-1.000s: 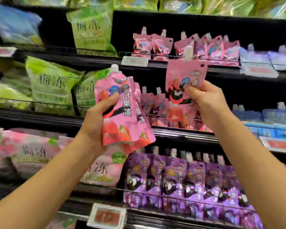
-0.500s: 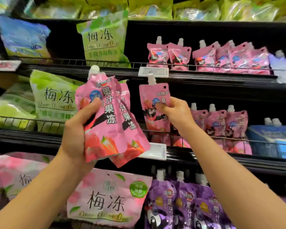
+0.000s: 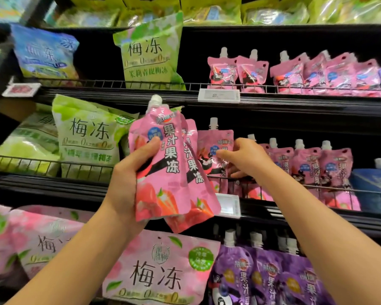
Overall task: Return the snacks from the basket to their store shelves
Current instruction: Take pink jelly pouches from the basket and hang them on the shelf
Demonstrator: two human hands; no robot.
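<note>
Left hand point(image 3: 128, 183) gripped two pink jelly pouches point(image 3: 172, 164) in front of the middle shelf point(image 3: 295, 213); right hand point(image 3: 246, 157) pinched a third pouch point(image 3: 211, 155) standing behind the shelf's wire rail.

1. Two pink spouted jelly pouches point(image 3: 174, 168), overlapped and tilted, white cap up, are held in front of the middle shelf point(image 3: 295, 216).
2. A third pink pouch point(image 3: 213, 155) stands upright at the shelf's front wire rail, leftmost in its row.
</note>
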